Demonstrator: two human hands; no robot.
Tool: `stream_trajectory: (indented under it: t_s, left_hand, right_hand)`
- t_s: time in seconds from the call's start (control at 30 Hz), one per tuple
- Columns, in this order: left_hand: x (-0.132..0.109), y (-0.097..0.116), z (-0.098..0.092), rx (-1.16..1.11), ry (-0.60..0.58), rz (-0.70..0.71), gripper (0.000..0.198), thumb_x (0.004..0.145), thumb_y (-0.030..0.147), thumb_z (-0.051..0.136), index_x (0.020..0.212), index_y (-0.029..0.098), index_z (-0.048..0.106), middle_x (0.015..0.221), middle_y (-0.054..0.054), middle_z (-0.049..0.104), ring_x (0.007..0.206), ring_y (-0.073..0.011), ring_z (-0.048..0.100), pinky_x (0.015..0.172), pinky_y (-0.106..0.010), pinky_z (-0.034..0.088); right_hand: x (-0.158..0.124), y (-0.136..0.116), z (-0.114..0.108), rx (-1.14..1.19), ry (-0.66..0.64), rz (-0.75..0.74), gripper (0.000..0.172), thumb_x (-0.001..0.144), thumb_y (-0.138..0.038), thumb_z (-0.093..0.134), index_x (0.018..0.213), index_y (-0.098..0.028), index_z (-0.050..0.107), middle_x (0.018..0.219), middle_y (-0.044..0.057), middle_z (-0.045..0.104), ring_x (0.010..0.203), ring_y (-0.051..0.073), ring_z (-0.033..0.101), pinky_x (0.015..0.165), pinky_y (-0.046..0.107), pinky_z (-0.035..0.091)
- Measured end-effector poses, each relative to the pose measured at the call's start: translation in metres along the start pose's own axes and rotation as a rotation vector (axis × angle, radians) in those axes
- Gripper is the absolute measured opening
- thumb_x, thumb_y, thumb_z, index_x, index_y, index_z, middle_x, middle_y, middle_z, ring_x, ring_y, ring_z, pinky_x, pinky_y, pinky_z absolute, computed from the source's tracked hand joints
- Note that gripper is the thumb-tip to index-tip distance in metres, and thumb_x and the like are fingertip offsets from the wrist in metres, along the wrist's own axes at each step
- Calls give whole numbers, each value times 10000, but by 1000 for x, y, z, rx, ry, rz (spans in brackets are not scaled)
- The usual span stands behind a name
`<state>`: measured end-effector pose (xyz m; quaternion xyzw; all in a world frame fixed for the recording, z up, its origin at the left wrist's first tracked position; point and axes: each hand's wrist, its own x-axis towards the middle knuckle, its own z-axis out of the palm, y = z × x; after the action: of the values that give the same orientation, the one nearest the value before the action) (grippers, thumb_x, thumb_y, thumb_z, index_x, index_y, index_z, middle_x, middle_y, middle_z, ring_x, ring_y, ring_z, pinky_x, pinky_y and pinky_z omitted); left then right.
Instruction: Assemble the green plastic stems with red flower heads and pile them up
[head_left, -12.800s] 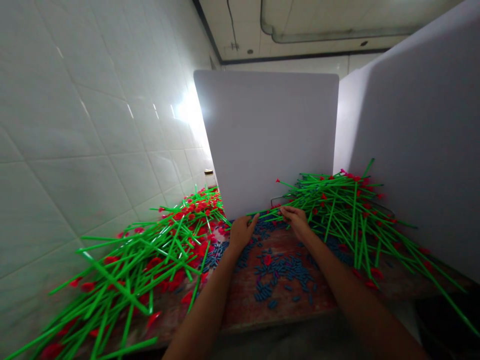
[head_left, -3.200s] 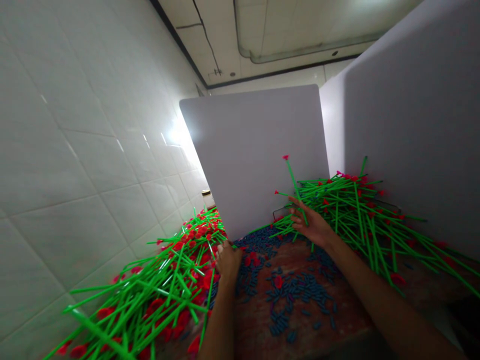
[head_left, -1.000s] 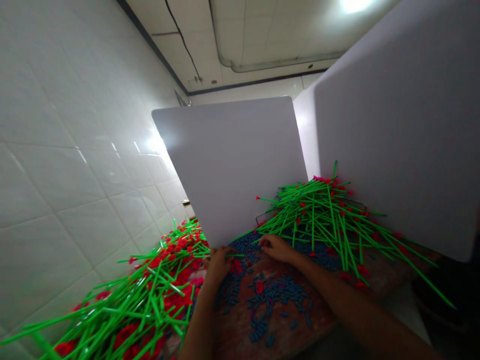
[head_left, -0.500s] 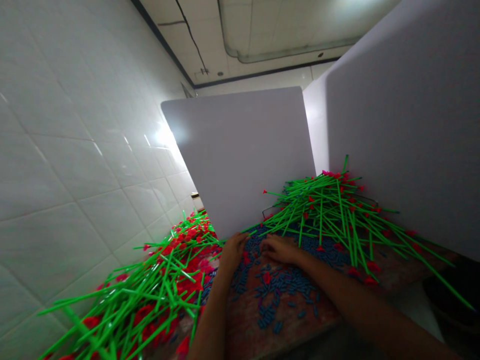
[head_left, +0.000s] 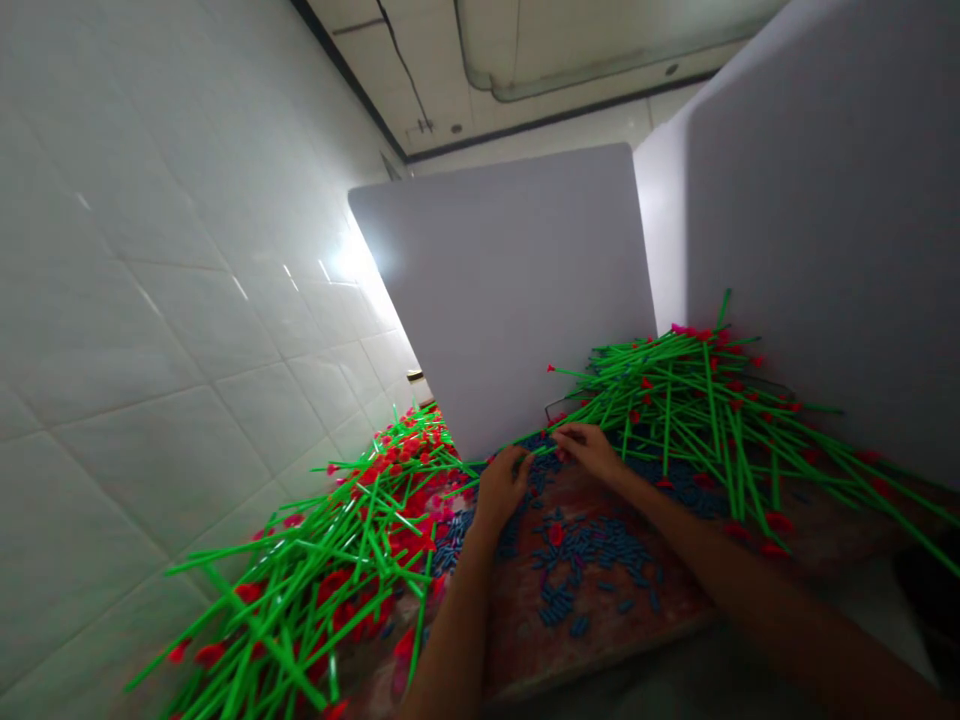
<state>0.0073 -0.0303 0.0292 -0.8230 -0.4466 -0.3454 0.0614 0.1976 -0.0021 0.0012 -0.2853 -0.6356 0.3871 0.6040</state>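
1. Two hands, loosely curled: right hand (head_left: 589,450) with fingertips on a green stem (head_left: 541,438), which lies low, slanting down leftward; left hand (head_left: 502,490) beside blue pellets (head_left: 592,545); grips unclear.
2. Unlike earlier, no stem stands raised upright.

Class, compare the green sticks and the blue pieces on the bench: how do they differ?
The green sticks are long, thin, red-tipped; the blue pieces are short, stubby, plain. The sticks lie heaped; the blue pieces lie scattered. Both lie loose on the bench.
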Motion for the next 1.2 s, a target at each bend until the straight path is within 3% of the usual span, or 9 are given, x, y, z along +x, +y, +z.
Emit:
stream_trajectory:
  t_s: [0.3, 0.43, 0.67, 0.9, 1.1, 1.2]
  left_hand:
    - [2, 5, 2, -31, 28, 23, 307, 921, 388, 366, 875, 187, 594, 844, -40, 620, 815, -163, 574, 746, -268, 420]
    - [2, 5, 1, -16, 19, 30, 305, 924, 386, 362, 876, 186, 588, 854, -39, 615, 834, -165, 572, 757, -270, 411]
    - [1, 4, 0, 41, -35, 69, 294, 926, 354, 365, 900, 196, 611, 864, -43, 606, 840, -167, 563, 745, -265, 406]
    - [5, 12, -7, 142, -13, 138, 258, 900, 297, 437, 968, 208, 669, 889, -61, 595, 855, -176, 532, 761, -291, 381]
    - [6, 21, -11, 225, -11, 255, 382, 837, 135, 491, 1130, 340, 624, 980, -33, 582, 958, -188, 498, 881, -369, 332]
    - [7, 22, -18, 238, 92, 242, 343, 843, 147, 501, 1083, 345, 644, 1034, -28, 573, 1008, -191, 490, 944, -400, 304]
  right_hand:
    - [3, -9, 0, 281, -86, 115, 417, 625, -492, 733, 808, -127, 644, 638, 8, 635, 540, 136, 606, 557, 277, 493]
    - [2, -4, 2, 246, -88, 109, 419, 638, -493, 721, 828, -127, 646, 629, 10, 637, 530, 142, 609, 543, 280, 493]
    - [-3, -4, 4, -44, -66, 11, 303, 684, -424, 689, 771, -133, 680, 591, 20, 632, 512, 141, 585, 534, 271, 468]
    - [-1, -12, -3, 306, -176, 322, 441, 632, -516, 703, 826, -121, 663, 693, 63, 690, 599, 188, 655, 595, 308, 502]
    - [-2, -1, -10, 166, -258, 260, 467, 562, -464, 784, 842, -117, 646, 631, 30, 674, 531, 152, 624, 564, 277, 487]
    - [-4, 2, -9, 148, -307, 279, 530, 571, -495, 768, 917, -112, 643, 650, 32, 681, 524, 145, 619, 556, 271, 481]
